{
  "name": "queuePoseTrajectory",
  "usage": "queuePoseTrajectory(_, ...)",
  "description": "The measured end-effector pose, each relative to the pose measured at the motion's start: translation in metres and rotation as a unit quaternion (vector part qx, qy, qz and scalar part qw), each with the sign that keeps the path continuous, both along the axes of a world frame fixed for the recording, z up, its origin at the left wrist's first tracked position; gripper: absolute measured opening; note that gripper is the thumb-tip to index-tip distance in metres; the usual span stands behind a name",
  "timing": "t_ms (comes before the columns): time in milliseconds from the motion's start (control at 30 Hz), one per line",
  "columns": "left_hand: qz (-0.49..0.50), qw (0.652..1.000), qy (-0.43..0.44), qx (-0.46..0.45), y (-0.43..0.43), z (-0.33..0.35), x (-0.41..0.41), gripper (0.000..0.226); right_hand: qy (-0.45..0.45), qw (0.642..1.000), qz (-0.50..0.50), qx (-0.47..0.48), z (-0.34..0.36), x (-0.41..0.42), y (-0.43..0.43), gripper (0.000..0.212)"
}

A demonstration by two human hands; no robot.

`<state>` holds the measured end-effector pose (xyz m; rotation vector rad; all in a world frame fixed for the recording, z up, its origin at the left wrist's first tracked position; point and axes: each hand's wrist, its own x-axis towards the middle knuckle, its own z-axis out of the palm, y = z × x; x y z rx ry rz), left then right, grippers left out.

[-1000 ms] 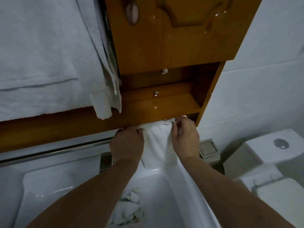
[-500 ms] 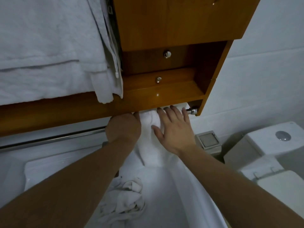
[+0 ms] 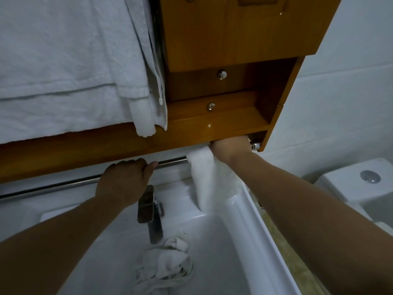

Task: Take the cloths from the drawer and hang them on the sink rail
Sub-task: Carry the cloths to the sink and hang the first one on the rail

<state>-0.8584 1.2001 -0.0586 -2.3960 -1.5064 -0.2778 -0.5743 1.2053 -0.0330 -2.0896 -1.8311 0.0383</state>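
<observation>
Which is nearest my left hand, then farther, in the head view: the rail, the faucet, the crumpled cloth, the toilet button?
1. Rail: under the left hand.
2. Faucet: just right, below it.
3. Crumpled cloth: lower, in the sink basin.
4. Toilet button: far right.

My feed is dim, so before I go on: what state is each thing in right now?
Left hand: curled over the rail.
Right hand: reaching under the cabinet, fingers hidden.
Hanging cloth: draped over the rail.
Crumpled cloth: bunched in the sink.
Cabinet: door shut.
Towel: hanging.
</observation>
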Motion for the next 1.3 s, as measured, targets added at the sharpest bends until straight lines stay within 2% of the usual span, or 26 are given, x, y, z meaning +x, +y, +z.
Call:
queuePoseTrajectory(100,-0.021,0.998,0.007,0.056,0.002,0.002,-0.003,0.065,0.006,0.998,0.052,0.026,-0.008,0.002,-0.006,0.032)
queuePoseTrajectory(167,-0.025,0.998,-0.004,0.053,0.003,0.002,-0.001,0.067,0.004,0.994,0.092,0.061,-0.01,0.01,-0.013,0.04)
queuePoseTrajectory(267,-0.017,0.998,0.004,0.063,0.005,0.0,-0.003,0.064,-0.087,0.985,0.136,0.059,-0.01,0.006,-0.024,0.064)
queuePoseTrajectory(333,-0.02,0.997,0.011,0.073,0.006,0.0,-0.006,0.062,-0.157,0.977,0.134,0.056,-0.011,-0.001,-0.031,0.068)
queuePoseTrajectory(400,-0.021,0.995,0.011,0.093,0.006,-0.003,-0.007,0.061,-0.182,0.975,0.116,0.058,-0.014,-0.007,-0.037,0.074)
queuePoseTrajectory(533,-0.014,0.995,0.015,0.096,0.005,-0.006,-0.005,0.061,-0.185,0.977,0.102,0.031,-0.019,-0.015,-0.041,0.088)
queuePoseTrajectory(700,-0.027,0.995,0.012,0.092,0.004,-0.004,-0.007,0.059,-0.173,0.979,0.104,-0.015,-0.007,-0.019,-0.03,0.083)
queuePoseTrajectory(833,-0.053,0.995,0.04,0.068,0.001,-0.011,-0.016,0.066,-0.087,0.986,0.105,-0.099,0.008,-0.021,-0.016,0.083)
queuePoseTrajectory(967,-0.033,0.997,0.045,0.056,0.0,-0.004,-0.011,0.07,0.156,0.97,0.108,-0.154,0.015,-0.027,0.001,0.043)
queuePoseTrajectory(1033,-0.038,0.997,0.055,0.044,-0.004,0.0,0.001,0.079,0.212,0.956,0.114,-0.166,0.015,-0.03,0.006,0.03)
queuePoseTrajectory(1100,-0.064,0.996,0.055,0.028,-0.01,0.0,0.014,0.088,0.242,0.951,0.104,-0.159,0.013,-0.03,0.007,0.026)
queuePoseTrajectory(1167,-0.073,0.996,0.04,-0.014,-0.013,0.004,0.026,0.081,0.207,0.968,0.086,-0.114,0.009,-0.028,0.004,0.026)
queuePoseTrajectory(1233,-0.074,0.996,0.024,-0.052,-0.01,0.008,0.036,0.068,0.062,0.993,0.092,-0.028,-0.001,-0.028,0.001,0.029)
queuePoseTrajectory(1300,-0.072,0.994,0.015,-0.083,-0.005,0.01,0.047,0.062,-0.037,0.993,0.105,0.035,-0.009,-0.03,-0.002,0.047)
